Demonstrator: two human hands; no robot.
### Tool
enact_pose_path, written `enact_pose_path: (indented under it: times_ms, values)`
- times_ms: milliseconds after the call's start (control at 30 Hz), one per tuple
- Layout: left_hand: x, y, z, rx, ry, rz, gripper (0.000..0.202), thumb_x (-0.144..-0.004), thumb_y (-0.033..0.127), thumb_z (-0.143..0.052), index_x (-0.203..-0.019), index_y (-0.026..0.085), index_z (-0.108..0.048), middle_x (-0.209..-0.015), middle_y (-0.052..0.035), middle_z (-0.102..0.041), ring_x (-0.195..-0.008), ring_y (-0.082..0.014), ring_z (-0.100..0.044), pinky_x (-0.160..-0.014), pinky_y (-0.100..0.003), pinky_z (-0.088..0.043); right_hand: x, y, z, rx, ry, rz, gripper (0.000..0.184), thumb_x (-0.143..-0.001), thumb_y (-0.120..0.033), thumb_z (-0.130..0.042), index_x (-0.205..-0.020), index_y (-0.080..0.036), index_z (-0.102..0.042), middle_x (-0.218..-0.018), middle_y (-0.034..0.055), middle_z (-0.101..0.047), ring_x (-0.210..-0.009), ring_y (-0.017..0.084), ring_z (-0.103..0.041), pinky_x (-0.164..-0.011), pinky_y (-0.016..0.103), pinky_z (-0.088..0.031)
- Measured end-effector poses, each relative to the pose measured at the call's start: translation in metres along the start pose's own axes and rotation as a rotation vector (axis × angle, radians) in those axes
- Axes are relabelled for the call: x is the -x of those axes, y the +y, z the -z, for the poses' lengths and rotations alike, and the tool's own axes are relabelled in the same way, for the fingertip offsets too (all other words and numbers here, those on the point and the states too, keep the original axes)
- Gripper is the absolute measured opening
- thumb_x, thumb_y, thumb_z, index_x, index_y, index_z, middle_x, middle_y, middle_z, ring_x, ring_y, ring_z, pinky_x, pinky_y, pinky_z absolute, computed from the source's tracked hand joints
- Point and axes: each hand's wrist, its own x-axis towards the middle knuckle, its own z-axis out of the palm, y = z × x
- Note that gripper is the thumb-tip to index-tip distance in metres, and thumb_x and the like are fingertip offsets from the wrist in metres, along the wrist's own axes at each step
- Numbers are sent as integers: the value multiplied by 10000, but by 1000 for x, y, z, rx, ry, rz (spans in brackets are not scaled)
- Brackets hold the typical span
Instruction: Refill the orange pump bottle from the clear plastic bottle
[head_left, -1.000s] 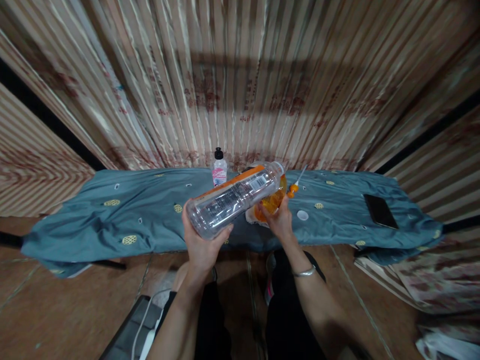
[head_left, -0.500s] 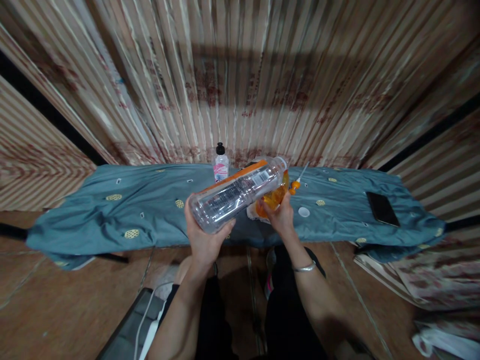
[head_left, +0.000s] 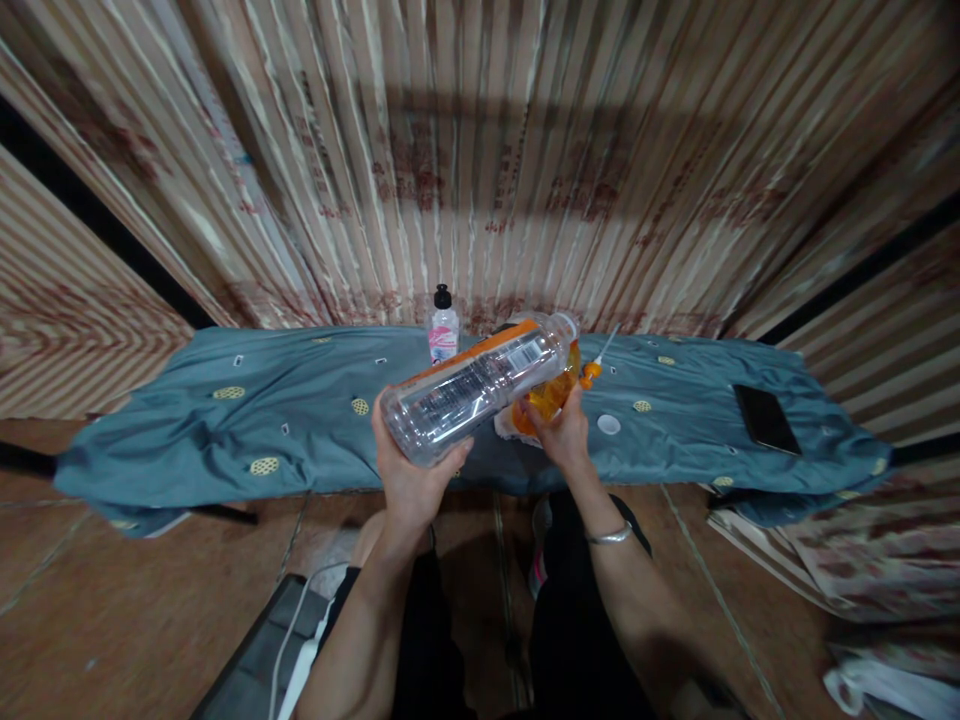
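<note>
My left hand [head_left: 412, 475] is wrapped round the base of a large clear plastic bottle [head_left: 472, 390] with an orange-edged label. The bottle lies tilted, its mouth up and to the right, over a second bottle with orange liquid [head_left: 544, 400]. My right hand [head_left: 562, 425] grips that orange-liquid bottle, whose top is hidden behind the clear one. An orange pump head with a pale tube [head_left: 591, 374] lies just right of it. A white round cap [head_left: 608, 425] rests on the cloth. Some whitish cloth or paper [head_left: 510, 427] shows beneath the orange-liquid bottle.
A small clear bottle with a pink label and black cap [head_left: 443, 325] stands behind the large bottle. A black phone [head_left: 765, 418] lies at the right on the blue-green cloth [head_left: 180, 430] covering the narrow table. Striped curtains [head_left: 480, 150] hang close behind and at both sides.
Almost nothing differs: both hands keep their grips, and the clear bottle stays tilted over the orange-liquid one. The view has shifted very slightly.
</note>
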Motion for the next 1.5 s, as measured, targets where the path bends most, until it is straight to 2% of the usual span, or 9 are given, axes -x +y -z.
enact_pose_path:
  times_ms: [267, 467, 633, 900, 1167, 1333, 1500]
  values:
    - [0, -1, 0, -28, 6, 3, 1077, -546, 468, -1005, -1451, 218, -478, -1344, -147, -674, -1197, -305, -717, -1082, -464, -570, -1, -1, -1, 2, 2, -7, 1039, -721, -637, -813, -1523, -126, -395, -1312, 248, -729, -1167, 420, -740, -938, 513, -589]
    - [0, -3, 1, -46, -1, 12, 1120, -558, 524, -1002, -1491, 224, -460, -1384, -152, -647, -1251, -315, -695, -1132, -484, -535, 0, -2, -4, -12, 20, -14, 971, -759, -620, -777, -1507, -118, -416, -1319, 249, -727, -1166, 407, -744, -956, 511, -591]
    - [1, -2, 0, -34, -9, 26, 1120, -565, 546, -996, -1494, 234, -454, -1371, -145, -657, -1214, -306, -713, -1100, -471, -559, 0, 0, -5, -48, 17, -7, 951, -780, -638, -753, -1511, -132, -414, -1283, 213, -744, -1114, 366, -755, -943, 498, -606]
    - [2, 1, 0, -14, 10, 83, 1118, -547, 484, -1006, -1486, 232, -453, -1385, -162, -658, -1251, -328, -699, -1119, -499, -542, 1, -3, -3, -55, 12, -1, 955, -794, -668, -730, -1510, -124, -409, -1303, 215, -731, -1124, 357, -744, -944, 496, -602]
    - [2, 1, -1, -1, 7, 72, 1114, -546, 492, -1004, -1479, 235, -454, -1374, -157, -661, -1218, -311, -711, -1090, -474, -561, 1, -1, -4, -54, 12, 11, 971, -790, -693, -714, -1517, -124, -413, -1264, 198, -748, -1079, 353, -758, -903, 484, -613]
    - [2, 2, -1, 13, 11, 90, 1126, -535, 475, -1007, -1479, 224, -447, -1369, -164, -665, -1226, -322, -710, -1100, -490, -555, 1, 0, -4, -45, 15, 13, 967, -799, -656, -734, -1512, -89, -408, -1283, 227, -730, -1112, 361, -749, -933, 500, -610]
    - [2, 3, 0, -2, 11, 87, 1115, -524, 467, -1017, -1468, 232, -472, -1379, -152, -662, -1234, -316, -706, -1095, -471, -559, 2, -2, -4, -41, 12, 3, 935, -809, -640, -730, -1510, -107, -414, -1282, 211, -730, -1119, 362, -746, -930, 515, -619]
